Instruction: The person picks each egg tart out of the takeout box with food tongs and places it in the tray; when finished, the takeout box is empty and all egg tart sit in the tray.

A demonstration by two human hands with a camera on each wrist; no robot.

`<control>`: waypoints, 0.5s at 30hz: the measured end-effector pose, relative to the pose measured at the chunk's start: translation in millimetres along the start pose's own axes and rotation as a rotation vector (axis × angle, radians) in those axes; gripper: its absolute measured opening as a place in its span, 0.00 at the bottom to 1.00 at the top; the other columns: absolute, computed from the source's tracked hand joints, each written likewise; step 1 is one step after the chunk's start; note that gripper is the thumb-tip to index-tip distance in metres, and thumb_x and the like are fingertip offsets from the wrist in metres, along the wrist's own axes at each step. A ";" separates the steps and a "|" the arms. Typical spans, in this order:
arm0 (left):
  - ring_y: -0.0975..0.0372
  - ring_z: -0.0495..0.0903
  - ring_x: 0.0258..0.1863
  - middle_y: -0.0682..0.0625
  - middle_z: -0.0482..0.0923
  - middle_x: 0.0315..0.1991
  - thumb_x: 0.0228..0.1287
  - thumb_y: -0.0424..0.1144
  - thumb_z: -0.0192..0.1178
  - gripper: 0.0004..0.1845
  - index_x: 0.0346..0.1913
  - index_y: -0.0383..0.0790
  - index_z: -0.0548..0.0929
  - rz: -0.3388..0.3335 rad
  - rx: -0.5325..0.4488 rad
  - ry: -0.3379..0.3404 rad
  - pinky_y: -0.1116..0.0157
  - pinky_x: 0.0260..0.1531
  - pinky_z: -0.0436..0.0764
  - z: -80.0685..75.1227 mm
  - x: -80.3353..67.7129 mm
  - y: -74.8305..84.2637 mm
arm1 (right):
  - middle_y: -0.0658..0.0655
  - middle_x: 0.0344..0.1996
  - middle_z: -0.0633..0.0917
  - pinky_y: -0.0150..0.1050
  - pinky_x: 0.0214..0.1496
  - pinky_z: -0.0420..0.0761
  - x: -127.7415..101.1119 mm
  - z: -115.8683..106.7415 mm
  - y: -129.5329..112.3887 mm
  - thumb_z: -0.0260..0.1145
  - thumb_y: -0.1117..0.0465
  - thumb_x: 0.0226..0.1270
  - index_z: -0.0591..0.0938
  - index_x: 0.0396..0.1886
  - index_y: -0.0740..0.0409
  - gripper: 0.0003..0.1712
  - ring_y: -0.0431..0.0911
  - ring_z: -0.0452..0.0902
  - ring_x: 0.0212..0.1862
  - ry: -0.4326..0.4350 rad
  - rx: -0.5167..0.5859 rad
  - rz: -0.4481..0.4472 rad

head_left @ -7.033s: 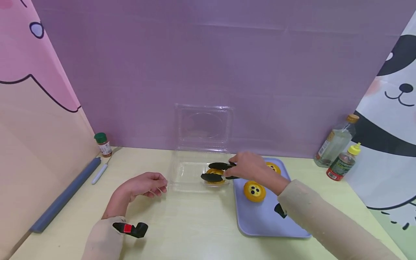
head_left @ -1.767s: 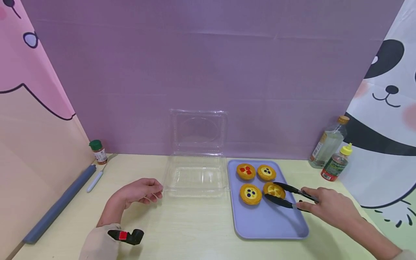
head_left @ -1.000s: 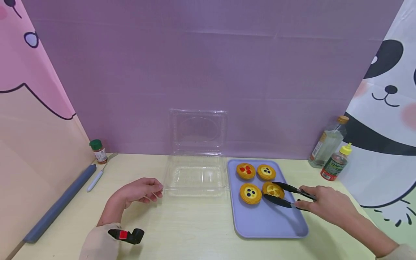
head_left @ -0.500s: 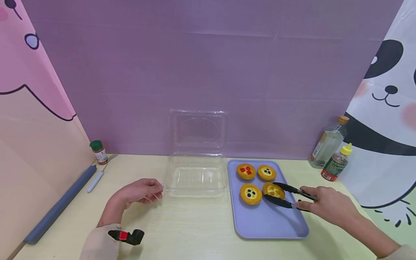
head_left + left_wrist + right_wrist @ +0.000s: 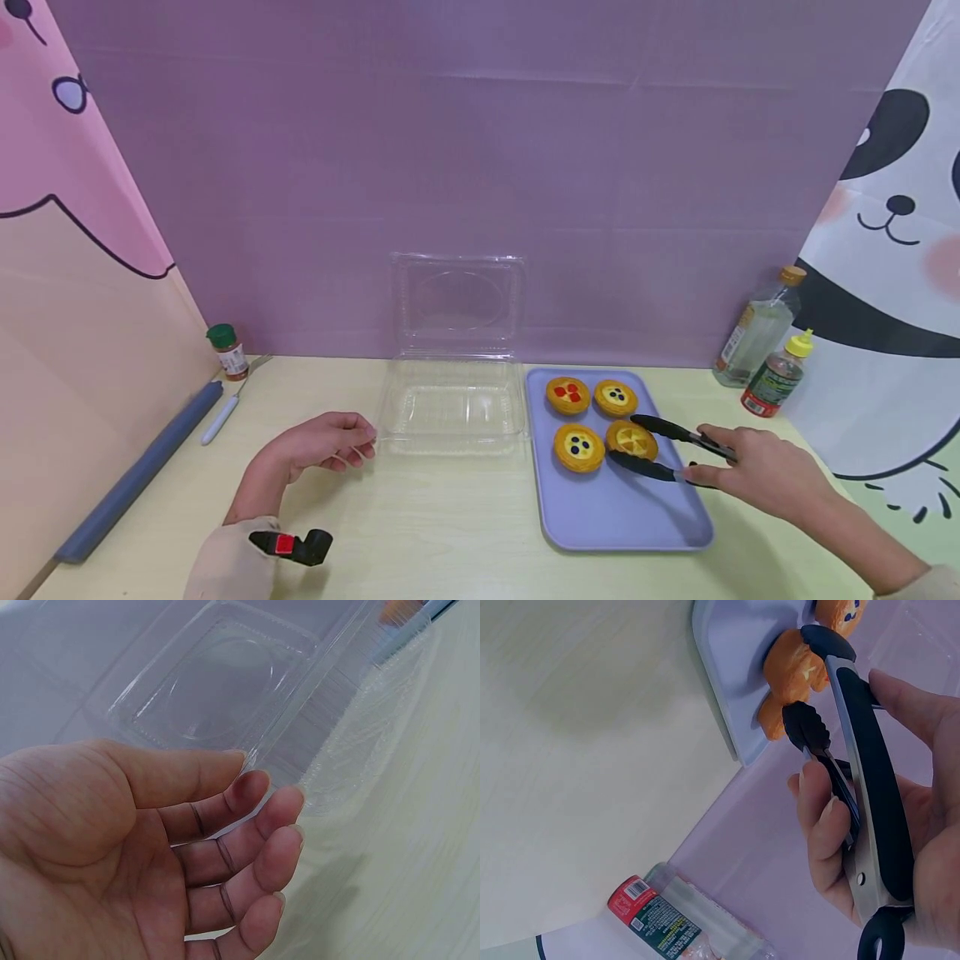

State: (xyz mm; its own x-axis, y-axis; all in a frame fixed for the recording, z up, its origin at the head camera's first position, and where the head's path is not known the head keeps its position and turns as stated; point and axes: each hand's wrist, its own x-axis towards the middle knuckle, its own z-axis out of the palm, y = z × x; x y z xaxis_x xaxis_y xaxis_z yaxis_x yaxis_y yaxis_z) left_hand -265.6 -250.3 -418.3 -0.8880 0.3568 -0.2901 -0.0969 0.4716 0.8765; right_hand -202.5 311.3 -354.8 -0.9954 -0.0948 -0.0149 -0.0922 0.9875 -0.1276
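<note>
Gripping tongs [image 5: 670,450] in right hand [image 5: 757,477], tips slightly apart flanking tart [image 5: 632,439] leftward; left hand [image 5: 324,440] loose, empty, beside box [image 5: 452,404].

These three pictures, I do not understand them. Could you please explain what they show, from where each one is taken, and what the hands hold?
There is no machine here: a person works with two bare hands and wears three cameras. The wide picture comes from a camera on the head, looking down at a table. The other two come from cameras on the wrists, so each shows one hand up close.

The right hand grips black tongs, whose tips sit on either side of a small yellow tart. This tart lies with three others on a purple tray. The left hand holds nothing; its relaxed fingers rest beside an open, clear plastic box.

Farther away stand a spice jar on the left and two bottles on the right.
</note>
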 end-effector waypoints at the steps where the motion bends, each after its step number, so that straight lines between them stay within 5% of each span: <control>1: 0.56 0.81 0.39 0.46 0.82 0.41 0.77 0.45 0.53 0.17 0.48 0.31 0.77 0.000 -0.001 0.000 0.60 0.40 0.78 -0.1 0.1 0.4 | 0.53 0.36 0.86 0.41 0.24 0.69 -0.3 -1.3 0.2 0.67 0.23 0.50 0.79 0.64 0.55 0.52 0.45 0.75 0.32 -0.002 0.001 -0.001; 8: 0.57 0.81 0.39 0.47 0.82 0.41 0.76 0.45 0.53 0.16 0.48 0.32 0.77 0.001 -0.011 -0.001 0.60 0.40 0.78 -0.5 0.1 3.2 | 0.64 0.52 0.86 0.46 0.28 0.76 -1.5 -11.5 1.3 0.65 0.22 0.52 0.78 0.65 0.58 0.53 0.54 0.84 0.44 0.008 -0.010 -0.023; 15: 0.56 0.81 0.40 0.47 0.82 0.41 0.76 0.46 0.53 0.17 0.49 0.31 0.77 -0.001 -0.008 0.001 0.60 0.41 0.78 -0.2 -0.7 2.5 | 0.62 0.49 0.87 0.45 0.27 0.75 -6.4 -12.9 4.5 0.65 0.22 0.52 0.77 0.67 0.58 0.55 0.54 0.83 0.44 0.028 -0.009 -0.014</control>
State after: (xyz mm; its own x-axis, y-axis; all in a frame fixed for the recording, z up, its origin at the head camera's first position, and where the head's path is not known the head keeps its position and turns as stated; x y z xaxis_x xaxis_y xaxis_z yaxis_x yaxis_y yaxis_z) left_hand -265.3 -249.5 -415.8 -0.8882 0.3560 -0.2904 -0.1011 0.4652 0.8794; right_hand -196.9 318.0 -342.5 -0.9944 -0.1051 0.0149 -0.1061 0.9873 -0.1184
